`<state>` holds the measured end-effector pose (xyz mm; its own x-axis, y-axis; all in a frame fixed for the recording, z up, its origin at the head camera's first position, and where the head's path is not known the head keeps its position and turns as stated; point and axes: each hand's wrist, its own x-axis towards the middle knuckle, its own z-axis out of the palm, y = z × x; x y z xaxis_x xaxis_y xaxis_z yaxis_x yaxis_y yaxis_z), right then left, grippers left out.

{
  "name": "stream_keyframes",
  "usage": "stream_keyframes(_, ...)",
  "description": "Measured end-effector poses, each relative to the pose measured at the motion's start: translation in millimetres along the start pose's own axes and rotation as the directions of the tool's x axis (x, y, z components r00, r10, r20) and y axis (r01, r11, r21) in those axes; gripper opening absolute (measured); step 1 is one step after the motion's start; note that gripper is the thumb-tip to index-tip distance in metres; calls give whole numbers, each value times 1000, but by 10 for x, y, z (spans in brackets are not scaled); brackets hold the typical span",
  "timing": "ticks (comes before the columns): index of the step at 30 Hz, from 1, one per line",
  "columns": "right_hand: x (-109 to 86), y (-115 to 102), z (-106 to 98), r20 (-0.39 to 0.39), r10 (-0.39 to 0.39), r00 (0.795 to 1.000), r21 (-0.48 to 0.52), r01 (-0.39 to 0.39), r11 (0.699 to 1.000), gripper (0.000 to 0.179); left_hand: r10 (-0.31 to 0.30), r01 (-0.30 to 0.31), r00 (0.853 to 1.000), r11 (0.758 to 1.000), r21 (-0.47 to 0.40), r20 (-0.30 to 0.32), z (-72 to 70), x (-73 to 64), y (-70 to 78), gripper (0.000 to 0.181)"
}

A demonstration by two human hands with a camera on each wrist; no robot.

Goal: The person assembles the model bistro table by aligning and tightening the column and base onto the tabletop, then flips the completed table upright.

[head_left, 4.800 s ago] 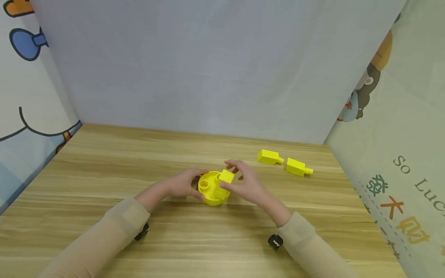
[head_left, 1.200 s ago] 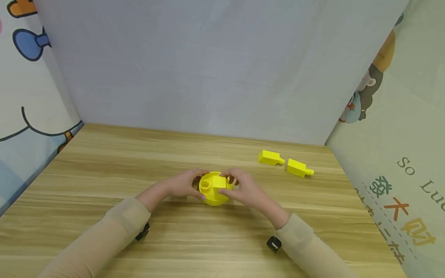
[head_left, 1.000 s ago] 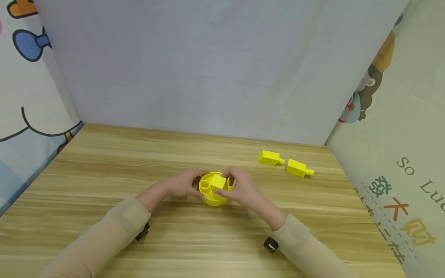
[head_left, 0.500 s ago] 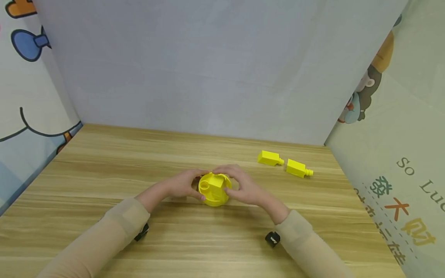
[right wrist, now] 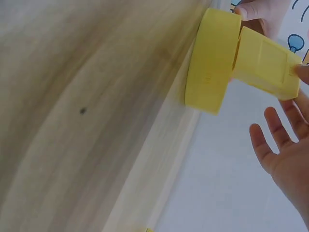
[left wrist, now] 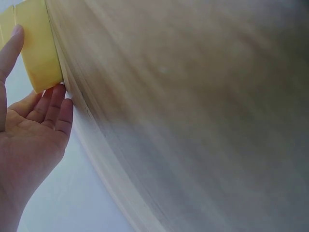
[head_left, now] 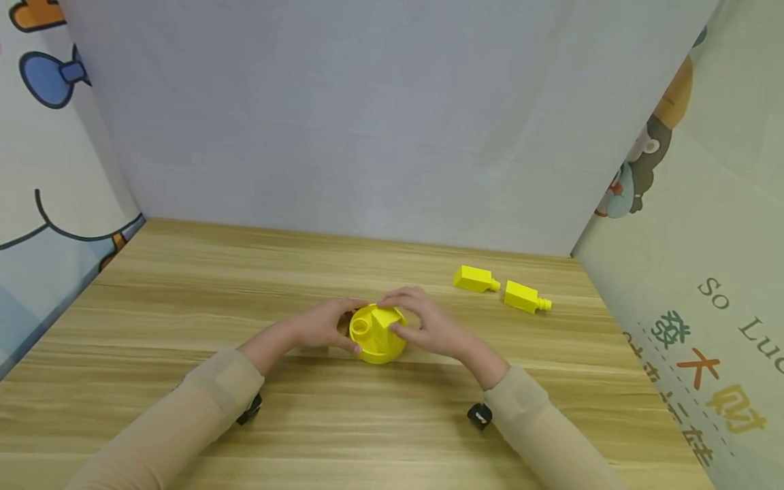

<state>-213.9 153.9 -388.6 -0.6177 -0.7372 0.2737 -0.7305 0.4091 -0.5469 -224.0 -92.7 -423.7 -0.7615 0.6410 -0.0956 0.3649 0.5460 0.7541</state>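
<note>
A round, shallow yellow base (head_left: 371,355) lies on the wooden table, with an open ring socket showing at its left. My left hand (head_left: 320,325) grips the base's left side between thumb and fingers; in the left wrist view its fingertips are at the base's edge (left wrist: 42,48). A rectangular yellow block (head_left: 385,317) stands over the base's right part, its lower end hidden. In the right wrist view this block (right wrist: 265,63) leans slightly against the base's face. My right hand (head_left: 433,328) pinches its upper end between thumb and fingers, the other fingers spread.
Two more yellow blocks with ridged necks lie at the back right, one (head_left: 474,278) farther left than the other (head_left: 523,297). A grey-white cloth (head_left: 367,122) rises behind the table, and printed cloths flank it.
The block has moved from the base's right side to stand inside it and has turned between the frames. My right hand has released and regripped it. The left hand has stayed in place.
</note>
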Motion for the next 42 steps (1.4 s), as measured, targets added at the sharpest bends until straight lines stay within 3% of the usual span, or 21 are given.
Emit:
stream_keyframes(7,-39,-6,50,-135,152,979,8,-153,988,32,-9,9,1000,1000,7,-2,5,-3,6,90)
stream_keyframes(14,-56,-68,87,-201,256,946,21,-257,966,35,-9,10,1000,1000,20,-8,3,-2,1,91)
stream_keyframes(17,-61,-70,75,-191,238,952,-3,-243,970,45,-9,9,1000,1000,23,-7,3,-4,4,91)
stream_keyframes(21,-92,-37,13,-122,178,976,6,-179,984,59,-10,10,1000,1000,14,0,7,-9,3,91)
stream_keyframes(25,-126,14,-54,-25,98,995,16,-98,995,57,-9,9,1000,1000,3,2,13,-10,-17,91)
stream_keyframes(29,-129,59,-84,39,41,998,-13,-41,999,55,-8,8,1000,1000,4,1,15,-9,-23,91)
stream_keyframes(35,-107,84,-93,50,13,999,0,-13,1000,48,-8,8,1000,1000,2,4,14,-6,-26,90)
stream_keyframes(42,-150,62,-75,5,82,997,-5,-82,997,45,-5,5,1000,1000,22,-1,11,9,-34,91)
